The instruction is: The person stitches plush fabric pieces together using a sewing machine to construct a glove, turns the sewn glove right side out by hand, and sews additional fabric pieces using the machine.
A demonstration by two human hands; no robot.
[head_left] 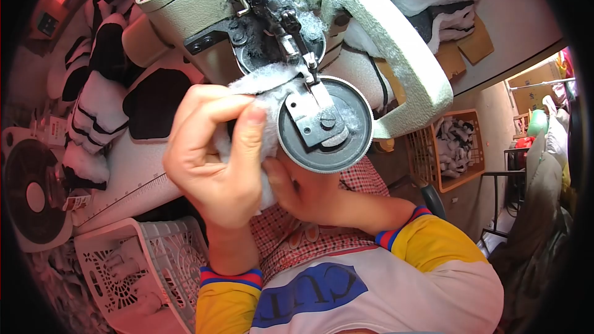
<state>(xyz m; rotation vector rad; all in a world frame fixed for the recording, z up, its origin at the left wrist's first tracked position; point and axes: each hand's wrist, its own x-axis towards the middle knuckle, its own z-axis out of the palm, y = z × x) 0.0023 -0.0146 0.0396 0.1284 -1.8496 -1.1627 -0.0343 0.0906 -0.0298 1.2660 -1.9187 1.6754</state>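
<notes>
My left hand pinches the edge of a piece of white plush fabric between thumb and fingers, just left of the sewing machine's needle area. The fabric's upper edge runs in between the two round feed discs, by the narrow metal parts of the machine head. Below the front disc, my right hand is closed on the lower part of the same plush, its thumb against the fluff. That hand's other fingers are mostly hidden behind the disc. Loose lint clings to the machine around the discs.
Stacks of black and white plush pieces lie at left and at the back right. A white plastic crate stands lower left. An orange crate holding cut pieces sits on the floor at right. The machine's curved arm juts out at right.
</notes>
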